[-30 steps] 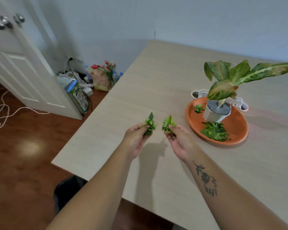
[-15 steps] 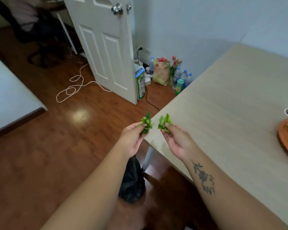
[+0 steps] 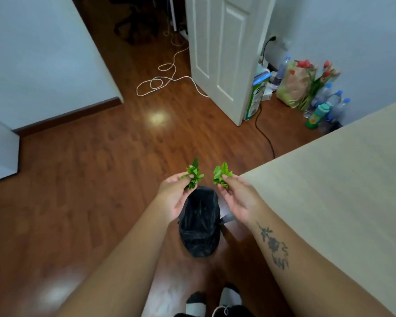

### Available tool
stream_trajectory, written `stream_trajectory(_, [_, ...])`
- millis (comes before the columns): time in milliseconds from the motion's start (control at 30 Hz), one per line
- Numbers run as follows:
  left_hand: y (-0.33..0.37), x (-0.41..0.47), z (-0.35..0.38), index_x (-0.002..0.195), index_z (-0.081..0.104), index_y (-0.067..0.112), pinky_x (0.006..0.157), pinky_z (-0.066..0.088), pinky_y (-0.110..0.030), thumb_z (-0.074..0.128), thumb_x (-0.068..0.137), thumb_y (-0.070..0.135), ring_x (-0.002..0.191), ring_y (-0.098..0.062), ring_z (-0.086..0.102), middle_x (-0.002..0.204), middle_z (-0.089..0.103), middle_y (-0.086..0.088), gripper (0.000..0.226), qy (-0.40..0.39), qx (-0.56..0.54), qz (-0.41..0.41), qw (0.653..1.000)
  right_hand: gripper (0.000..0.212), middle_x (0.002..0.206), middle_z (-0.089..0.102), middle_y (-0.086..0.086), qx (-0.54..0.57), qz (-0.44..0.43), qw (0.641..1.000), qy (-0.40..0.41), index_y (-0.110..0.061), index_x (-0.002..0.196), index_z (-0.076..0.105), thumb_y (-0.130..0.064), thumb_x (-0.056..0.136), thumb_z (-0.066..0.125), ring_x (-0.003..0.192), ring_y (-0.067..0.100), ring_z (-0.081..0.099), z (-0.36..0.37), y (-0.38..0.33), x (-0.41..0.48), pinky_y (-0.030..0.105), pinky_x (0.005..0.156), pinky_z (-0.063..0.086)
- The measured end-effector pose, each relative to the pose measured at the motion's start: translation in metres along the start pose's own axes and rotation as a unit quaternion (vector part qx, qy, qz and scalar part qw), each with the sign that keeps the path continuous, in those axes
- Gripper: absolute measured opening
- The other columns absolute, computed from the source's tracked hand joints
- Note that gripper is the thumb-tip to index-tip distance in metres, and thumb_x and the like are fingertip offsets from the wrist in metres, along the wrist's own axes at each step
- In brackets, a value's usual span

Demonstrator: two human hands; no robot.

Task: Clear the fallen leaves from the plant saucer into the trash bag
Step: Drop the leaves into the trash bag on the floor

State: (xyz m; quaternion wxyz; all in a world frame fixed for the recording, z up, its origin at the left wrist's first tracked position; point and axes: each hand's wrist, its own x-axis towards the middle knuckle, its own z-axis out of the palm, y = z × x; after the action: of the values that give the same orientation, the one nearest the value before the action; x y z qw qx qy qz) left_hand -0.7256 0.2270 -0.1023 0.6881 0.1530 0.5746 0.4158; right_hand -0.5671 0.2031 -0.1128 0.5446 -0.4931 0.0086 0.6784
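Note:
A black trash bag (image 3: 200, 223) stands open on the wooden floor by the table's corner. My left hand (image 3: 174, 194) pinches a small bunch of green leaves (image 3: 193, 175) above the bag's far left rim. My right hand (image 3: 237, 197) pinches a second bunch of green leaves (image 3: 221, 175) above the bag's far right rim. Both hands hover over the bag, a short gap between them. The plant and its saucer are out of view.
The beige table (image 3: 341, 191) fills the right side, its corner next to my right hand. A white door (image 3: 222, 53), a white cable (image 3: 160, 81), a black cord (image 3: 264, 136), bottles (image 3: 327, 108) and a bag of tulips (image 3: 300, 83) sit beyond. My feet (image 3: 215, 303) are below.
My view has swung left and down from the table and saucer to the floor. Both hands carried their leaves off the table edge and now hang over the trash bag.

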Motion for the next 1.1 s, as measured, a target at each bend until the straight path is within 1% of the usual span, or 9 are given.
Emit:
stream_trajectory(167, [-0.037, 0.04, -0.017, 0.097, 0.065, 0.0, 0.076, 0.056, -0.022, 0.059, 0.091, -0.003, 0.082, -0.014, 0.07, 0.091, 0.072, -0.011, 0.009, 0.063, 0.0, -0.019, 0.998, 0.007, 0.089, 0.065, 0.013, -0.03, 0.043, 0.999, 0.0, 0.002, 0.096, 0.061, 0.002, 0.091, 0.056, 0.081, 0.016, 0.062, -0.013, 0.026, 0.054, 0.018, 0.062, 0.058])
stream_trajectory(400, [-0.12, 0.112, -0.051, 0.096, 0.065, 0.0, 0.052, 0.055, -0.019, 0.059, 0.091, 0.0, 0.059, -0.011, 0.072, 0.08, 0.072, -0.013, 0.008, 0.097, 0.001, -0.044, 0.994, 0.006, 0.09, 0.066, 0.011, -0.091, 0.073, 0.992, 0.04, -0.003, 0.089, 0.061, 0.002, 0.09, 0.058, 0.083, 0.016, 0.063, -0.061, 0.09, 0.141, 0.023, 0.067, 0.055])
stream_trajectory(567, [-0.167, 0.16, -0.07, 0.089, 0.065, 0.003, 0.052, 0.055, -0.022, 0.061, 0.09, 0.0, 0.062, -0.015, 0.071, 0.08, 0.07, -0.013, 0.005, 0.124, 0.028, -0.054, 0.99, 0.008, 0.089, 0.066, 0.01, -0.122, 0.078, 0.988, 0.059, 0.0, 0.096, 0.061, 0.002, 0.09, 0.057, 0.083, 0.016, 0.064, -0.09, 0.132, 0.187, 0.026, 0.075, 0.054])
stream_trajectory(667, [-0.191, 0.188, -0.083, 0.088, 0.065, 0.005, 0.056, 0.057, -0.024, 0.062, 0.089, 0.002, 0.069, -0.019, 0.068, 0.082, 0.07, -0.013, 0.004, 0.139, 0.061, -0.066, 0.986, 0.011, 0.09, 0.066, 0.012, -0.128, 0.086, 0.986, 0.066, 0.002, 0.102, 0.059, 0.003, 0.091, 0.056, 0.082, 0.017, 0.064, -0.102, 0.154, 0.209, 0.027, 0.077, 0.054])
stream_trajectory(733, [-0.204, 0.202, -0.088, 0.09, 0.064, 0.005, 0.063, 0.059, -0.025, 0.062, 0.09, 0.003, 0.074, -0.021, 0.067, 0.085, 0.069, -0.014, 0.002, 0.137, 0.079, -0.075, 0.984, 0.008, 0.09, 0.065, 0.012, -0.137, 0.095, 0.983, 0.071, 0.001, 0.098, 0.059, 0.003, 0.091, 0.056, 0.083, 0.017, 0.064, -0.109, 0.163, 0.22, 0.033, 0.085, 0.055])
stream_trajectory(833, [-0.216, 0.216, -0.093, 0.101, 0.064, 0.009, 0.077, 0.055, -0.028, 0.059, 0.094, 0.015, 0.089, -0.022, 0.066, 0.098, 0.068, -0.011, 0.011, 0.132, 0.123, -0.086, 0.98, 0.015, 0.104, 0.064, 0.012, -0.163, 0.132, 0.977, 0.042, -0.003, 0.108, 0.057, -0.003, 0.093, 0.055, 0.102, 0.024, 0.062, -0.117, 0.167, 0.233, 0.044, 0.1, 0.049])
stream_trajectory(967, [-0.219, 0.221, -0.097, 0.121, 0.059, 0.011, 0.066, 0.047, -0.025, 0.049, 0.099, 0.025, 0.085, -0.015, 0.059, 0.101, 0.063, -0.005, 0.029, 0.137, 0.16, -0.096, 0.973, 0.042, 0.139, 0.047, 0.013, -0.199, 0.15, 0.968, 0.031, -0.011, 0.136, 0.046, -0.008, 0.095, 0.054, 0.135, 0.03, 0.038, -0.124, 0.17, 0.24, 0.05, 0.108, 0.039])
stream_trajectory(1033, [-0.219, 0.22, -0.098, 0.12, 0.058, 0.01, 0.059, 0.046, -0.02, 0.049, 0.099, 0.022, 0.077, -0.009, 0.058, 0.093, 0.062, -0.002, 0.026, 0.139, 0.164, -0.084, 0.973, 0.043, 0.144, 0.044, 0.011, -0.221, 0.142, 0.964, 0.04, -0.014, 0.137, 0.045, -0.009, 0.095, 0.054, 0.138, 0.029, 0.036, -0.126, 0.171, 0.241, 0.048, 0.111, 0.037])
stream_trajectory(1100, [-0.218, 0.22, -0.098, 0.119, 0.059, 0.009, 0.059, 0.046, -0.019, 0.053, 0.097, 0.018, 0.076, -0.009, 0.058, 0.09, 0.061, -0.002, 0.024, 0.15, 0.174, -0.059, 0.971, 0.04, 0.138, 0.049, 0.011, -0.252, 0.126, 0.958, 0.054, -0.015, 0.134, 0.049, -0.011, 0.095, 0.055, 0.128, 0.027, 0.046, -0.127, 0.17, 0.241, 0.044, 0.107, 0.041])
